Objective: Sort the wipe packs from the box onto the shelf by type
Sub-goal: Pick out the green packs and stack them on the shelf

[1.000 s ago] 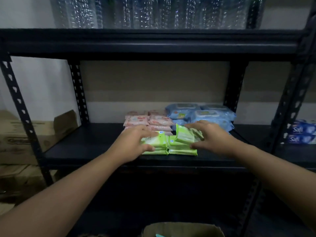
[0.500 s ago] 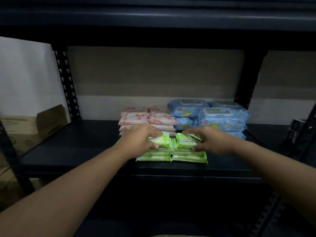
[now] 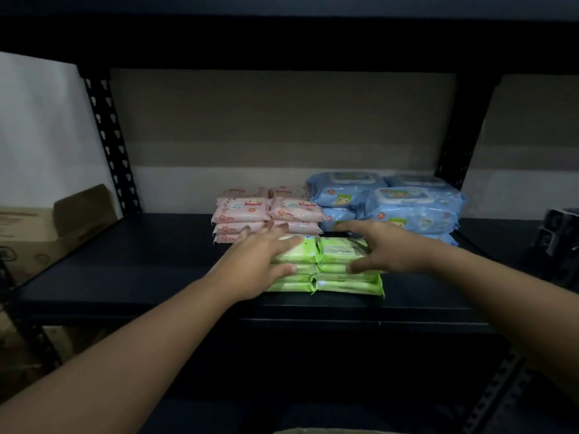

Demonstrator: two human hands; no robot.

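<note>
On the dark metal shelf (image 3: 131, 264), close to its front edge and about midway along it, sit two side-by-side stacks of green wipe packs (image 3: 338, 278), their front ends nearly flush with the shelf lip. The left hand (image 3: 260, 255) lies flat on the top of the left green stack, fingers straight and spread, the thumb pressed against the front face of the packs lower down. The right hand (image 3: 388, 249) rests over the right green stack with its fingers extended toward the back of the shelf and its thumb touching the front of the stack; neither hand curls round a pack, both are relaxed and flat against the pile. The top pack on the right shows a printed label facing upward.

Just behind the green stacks, toward the rear of the shelf, stand the pink wipe packs (image 3: 244, 211), piled in two columns with more pink packs behind them. Touching their right side are the larger blue wipe packs (image 3: 410, 208) with flip lids, also stacked, reaching nearly to the right rear upright (image 3: 451, 136).

At the far left, beyond the left rear upright (image 3: 109, 142), a brown cardboard carton (image 3: 40, 227) stands outside the shelf. At the right end of the shelf a dark, blurred object is too dim to identify. A second shelf board (image 3: 282, 42) spans the top of the view.
</note>
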